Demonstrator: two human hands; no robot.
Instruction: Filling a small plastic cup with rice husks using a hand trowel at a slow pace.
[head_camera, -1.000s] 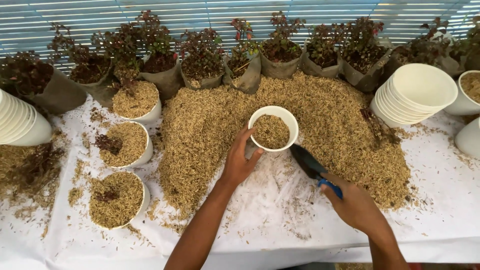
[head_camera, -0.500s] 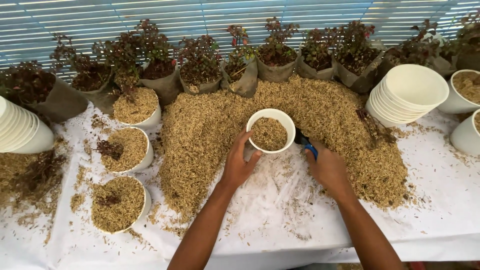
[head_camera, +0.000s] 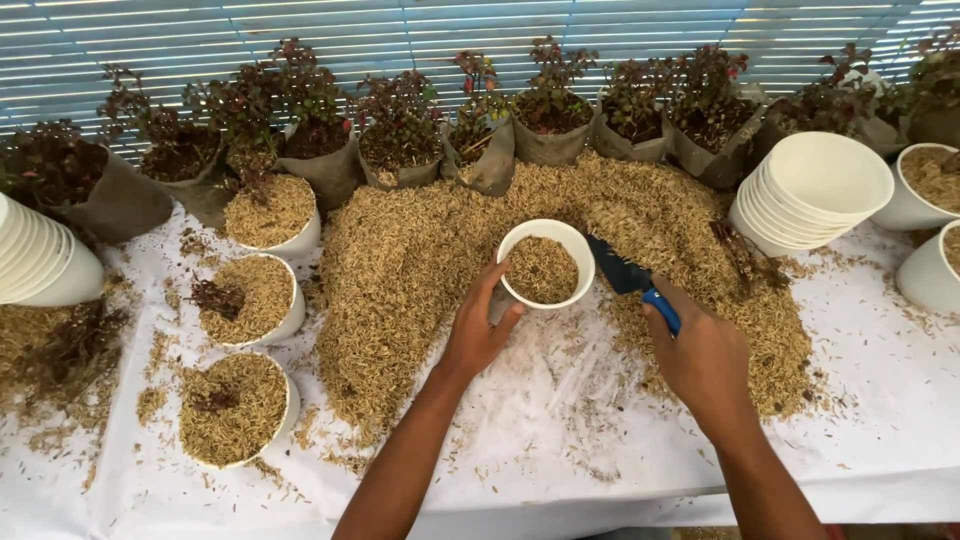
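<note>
My left hand (head_camera: 478, 330) grips the near side of a white pot (head_camera: 546, 264) partly filled with tan husk, which stands on the husk heap (head_camera: 400, 270). My right hand (head_camera: 703, 355) is closed around the blue handle of a dark trowel (head_camera: 622, 273). The trowel's blade points left and lies against the pot's right side, low on the heap. The white sheet (head_camera: 560, 430) shows bare between my two arms.
Three husk-filled white pots (head_camera: 236, 408) sit at the left. Empty white pots are stacked at the right (head_camera: 815, 190) and far left (head_camera: 40, 262). Small red-leaved plants in grey grow bags (head_camera: 400, 140) line the back, under window blinds. More filled pots (head_camera: 925, 185) stand far right.
My right hand moved the trowel from the sheet up to the pot's right side, then drew back slightly so the blade shows. The left hand stayed on the pot.
</note>
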